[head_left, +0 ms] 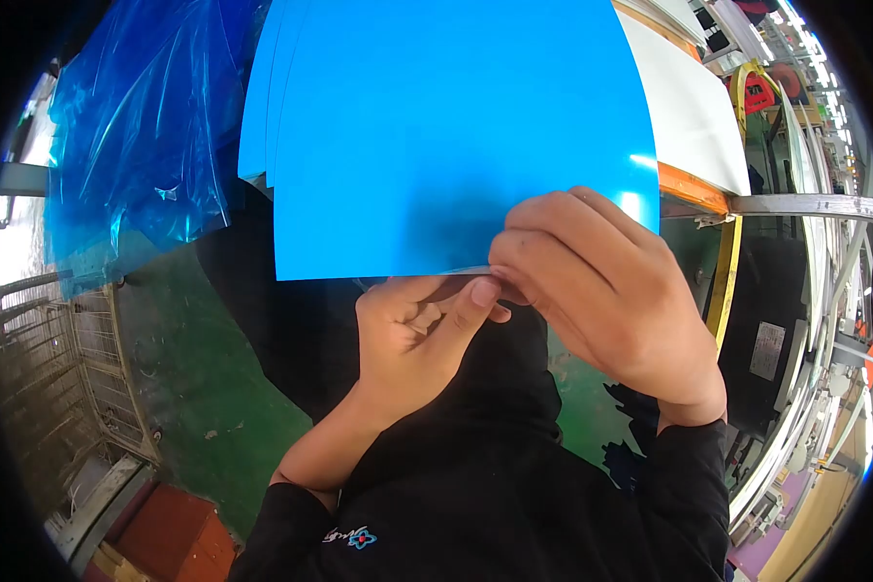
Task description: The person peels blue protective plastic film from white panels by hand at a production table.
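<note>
A smooth, glossy blue sheet lies in front of me, with the edges of more sheets showing under its left side. At its near edge, my right hand is closed, thumb and fingertips pinched on the sheet's edge. Just below, my left hand is closed, its thumb pressed toward the same edge and its fingers curled under. A thin, clear-looking sliver shows at the edge between the hands; whether it is loose film cannot be told. The fingertips are partly hidden.
Crumpled translucent blue film hangs at the left. White sheets rest on an orange-edged support at the right, near a metal bar. A wire cage and a reddish-brown box stand lower left on the green floor.
</note>
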`<control>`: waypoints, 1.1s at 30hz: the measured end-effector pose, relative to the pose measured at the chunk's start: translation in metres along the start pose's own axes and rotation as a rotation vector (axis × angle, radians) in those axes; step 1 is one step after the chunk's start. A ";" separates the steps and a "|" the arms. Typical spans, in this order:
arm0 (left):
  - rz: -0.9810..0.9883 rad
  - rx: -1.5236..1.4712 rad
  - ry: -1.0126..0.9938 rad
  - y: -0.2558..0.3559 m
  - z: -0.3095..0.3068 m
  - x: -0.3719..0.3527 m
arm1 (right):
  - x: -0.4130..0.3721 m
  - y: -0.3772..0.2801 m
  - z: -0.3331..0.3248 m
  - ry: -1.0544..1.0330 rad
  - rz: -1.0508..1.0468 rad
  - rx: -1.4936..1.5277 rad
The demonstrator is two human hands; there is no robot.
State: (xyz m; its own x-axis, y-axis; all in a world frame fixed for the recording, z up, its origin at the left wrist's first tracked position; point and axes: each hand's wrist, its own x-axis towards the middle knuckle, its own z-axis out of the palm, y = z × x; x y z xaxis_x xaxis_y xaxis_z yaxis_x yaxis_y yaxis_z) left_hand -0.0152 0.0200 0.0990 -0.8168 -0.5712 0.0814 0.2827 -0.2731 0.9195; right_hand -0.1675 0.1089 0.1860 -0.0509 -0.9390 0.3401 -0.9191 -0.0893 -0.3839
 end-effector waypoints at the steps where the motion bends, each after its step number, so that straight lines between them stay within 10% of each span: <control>1: -0.001 0.014 -0.007 -0.001 0.000 -0.001 | 0.000 0.000 0.001 -0.008 0.004 -0.005; 20: -0.015 -0.150 0.076 0.026 0.006 -0.022 | 0.038 0.043 -0.047 0.225 0.380 0.267; 24: -0.001 -0.013 0.103 0.024 -0.022 -0.041 | 0.038 0.070 -0.074 0.314 0.735 0.908; 33: 0.153 -0.023 0.296 0.050 -0.144 -0.080 | -0.012 0.142 -0.072 0.559 0.800 1.454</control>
State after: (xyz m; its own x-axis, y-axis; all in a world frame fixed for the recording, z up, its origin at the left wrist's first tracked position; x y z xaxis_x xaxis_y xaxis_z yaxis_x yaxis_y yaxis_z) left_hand 0.1366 -0.0597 0.0834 -0.5833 -0.8061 0.0995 0.4048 -0.1823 0.8960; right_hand -0.3256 0.1313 0.1888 -0.6807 -0.7071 -0.1913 0.4476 -0.1947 -0.8728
